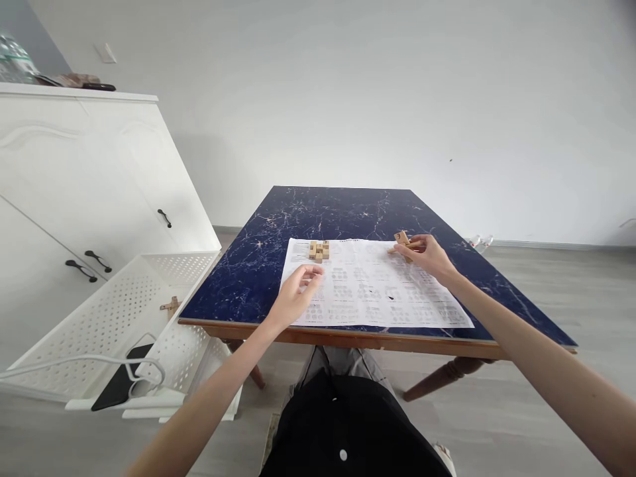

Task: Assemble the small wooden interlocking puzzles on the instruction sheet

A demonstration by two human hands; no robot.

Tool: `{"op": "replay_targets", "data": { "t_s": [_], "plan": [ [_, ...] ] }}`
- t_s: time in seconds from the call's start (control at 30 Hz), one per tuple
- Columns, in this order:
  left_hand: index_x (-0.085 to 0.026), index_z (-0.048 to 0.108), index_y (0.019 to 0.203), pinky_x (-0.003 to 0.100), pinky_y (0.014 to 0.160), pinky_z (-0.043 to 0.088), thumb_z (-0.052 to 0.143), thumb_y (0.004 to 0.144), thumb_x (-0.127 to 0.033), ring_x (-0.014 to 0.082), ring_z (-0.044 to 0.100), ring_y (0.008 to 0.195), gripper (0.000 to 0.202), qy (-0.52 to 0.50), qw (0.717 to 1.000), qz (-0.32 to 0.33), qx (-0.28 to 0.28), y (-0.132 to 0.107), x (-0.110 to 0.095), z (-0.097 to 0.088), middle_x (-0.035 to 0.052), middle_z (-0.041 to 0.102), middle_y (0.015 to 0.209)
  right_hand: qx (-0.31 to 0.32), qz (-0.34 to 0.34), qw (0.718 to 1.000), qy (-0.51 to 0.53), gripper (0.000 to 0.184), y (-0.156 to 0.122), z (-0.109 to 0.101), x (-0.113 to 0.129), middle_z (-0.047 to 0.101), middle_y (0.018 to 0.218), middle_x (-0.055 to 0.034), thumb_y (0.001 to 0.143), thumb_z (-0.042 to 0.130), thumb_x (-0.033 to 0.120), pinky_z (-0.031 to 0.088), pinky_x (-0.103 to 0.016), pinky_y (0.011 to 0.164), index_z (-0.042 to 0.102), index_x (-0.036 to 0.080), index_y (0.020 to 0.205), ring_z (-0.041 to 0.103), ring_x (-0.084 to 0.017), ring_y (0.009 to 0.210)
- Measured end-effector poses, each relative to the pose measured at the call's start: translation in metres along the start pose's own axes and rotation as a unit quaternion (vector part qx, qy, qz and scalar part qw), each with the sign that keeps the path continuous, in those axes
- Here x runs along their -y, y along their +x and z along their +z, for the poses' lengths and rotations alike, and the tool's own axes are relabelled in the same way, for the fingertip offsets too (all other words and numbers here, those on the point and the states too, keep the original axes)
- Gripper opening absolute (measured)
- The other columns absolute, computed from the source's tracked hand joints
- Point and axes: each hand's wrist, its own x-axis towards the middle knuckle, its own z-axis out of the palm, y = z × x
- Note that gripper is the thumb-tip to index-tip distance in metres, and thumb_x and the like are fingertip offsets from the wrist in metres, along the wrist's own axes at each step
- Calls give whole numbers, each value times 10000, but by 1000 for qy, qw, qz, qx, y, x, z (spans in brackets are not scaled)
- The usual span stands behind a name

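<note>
My right hand [428, 257] is closed on a wooden puzzle piece [401, 237] with a dark mark like a 3 on it, held over the right part of a printed sheet [355, 291]. Sticks of the same wood cross below the mark; I cannot tell whether they are one piece or several. My left hand [298, 295] hovers over the sheet's left side, fingers curved and apart from the thumb, with nothing visible in it. Just beyond its fingertips sits a small cluster of interlocked wooden blocks [318, 251], apart from the hand.
The sheet lies on a dark blue marbled table [342, 212] with a wooden edge. To the left stand a white cabinet [99, 165] and a white perforated basket [114, 298], holding a wooden piece [171, 304], a black flat device [122, 379] and a white cable [84, 358].
</note>
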Motion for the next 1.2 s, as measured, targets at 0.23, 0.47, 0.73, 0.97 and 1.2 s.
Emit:
{"op": "replay_targets", "data": {
  "t_s": [0.23,0.47,0.73,0.97,1.2],
  "plan": [
    [-222,636,1234,500,1080,506,589,1025,-414,337,592,1317,288,92,993,59,-31,55,19,-11,144,648,1381,65,-50,995,-50,898,16,-16,-4,721,1394,-264,762,846,733,668,-463,844,578,158,1399,757,-404,1168],
    [-185,612,1256,577,1184,406,616,994,-442,376,516,1369,367,153,986,67,-21,93,51,-27,177,581,1382,64,-84,989,-101,610,22,-39,3,732,1411,-196,980,601,699,635,-489,954,619,219,1355,740,-400,1222],
    [-236,549,1487,617,1238,365,813,841,-598,437,449,1492,786,167,979,88,72,116,63,-41,182,516,1579,-6,-188,971,-146,512,12,-40,29,661,1456,-214,1051,515,588,552,-553,1097,610,212,1384,634,-409,1368],
    [-300,519,1573,624,1144,474,917,718,-634,460,546,1443,1000,168,971,80,151,135,71,-48,170,568,1587,93,-408,894,-162,373,-7,6,63,642,1455,-189,1102,496,437,583,-629,1059,603,257,1410,682,-401,1274],
    [-308,509,1579,607,1157,449,887,776,-648,436,570,1413,951,167,970,82,157,141,74,-50,154,673,1456,210,-473,845,-133,373,-5,70,61,642,1484,-162,1086,555,346,593,-669,1037,547,303,1456,665,-405,1320]
  ]
}}
